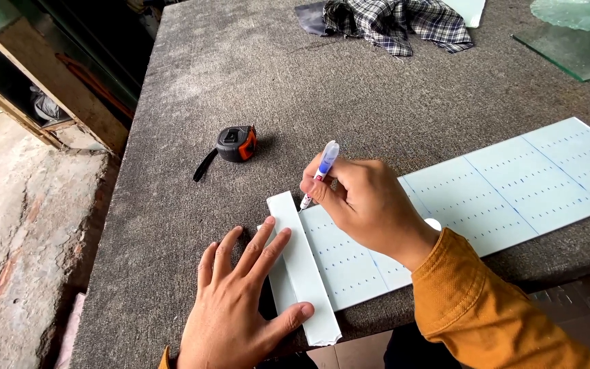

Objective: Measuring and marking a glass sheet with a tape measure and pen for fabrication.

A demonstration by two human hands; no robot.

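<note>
Left hand [237, 301] flat, released, on strip [302, 266] | right hand [363, 201] grip grasping marker [321, 171], tip at strip

**Layout on the surface**

A long sheet [486, 198] lies on the surface [349, 89], running from its near edge toward the right. A narrow strip [302, 266] lies across the sheet's left end. The left hand [240, 301] rests flat on the strip; the right hand [363, 201] holds a marker [322, 171] at the strip's far end. A tape measure [235, 143] sits behind and to the left, apart. A cloth [397, 24] lies at the far edge, a glass pane [568, 51] at the far right.
</note>
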